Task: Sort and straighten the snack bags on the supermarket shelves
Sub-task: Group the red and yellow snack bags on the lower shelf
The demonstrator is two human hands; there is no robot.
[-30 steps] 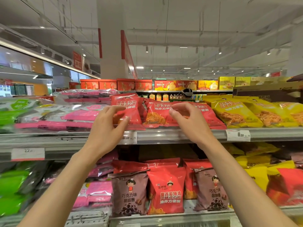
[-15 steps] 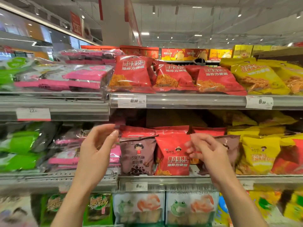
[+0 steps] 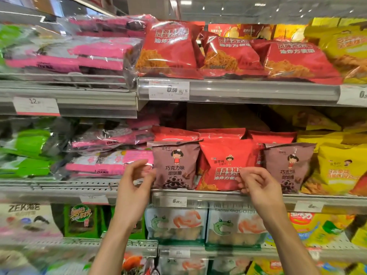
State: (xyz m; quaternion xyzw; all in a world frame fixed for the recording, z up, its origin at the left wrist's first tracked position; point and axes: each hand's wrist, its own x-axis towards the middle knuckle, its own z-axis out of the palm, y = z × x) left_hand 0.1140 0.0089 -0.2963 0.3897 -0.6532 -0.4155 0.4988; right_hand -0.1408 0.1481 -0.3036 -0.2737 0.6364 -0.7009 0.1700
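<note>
Head view showed the middle shelf [image 3: 228,196], where a brown snack bag [image 3: 175,165] and a red snack bag [image 3: 223,163] stood upright side by side, long axes vertical, printed faces outward, bottoms at the front lip. The left hand [image 3: 135,183] hung open, fingers curled, just beside the brown bag's left edge. The right hand [image 3: 258,185] was open at the red bag's lower right corner; whether it touched was unclear. Dark open room showed above the bags.
</note>
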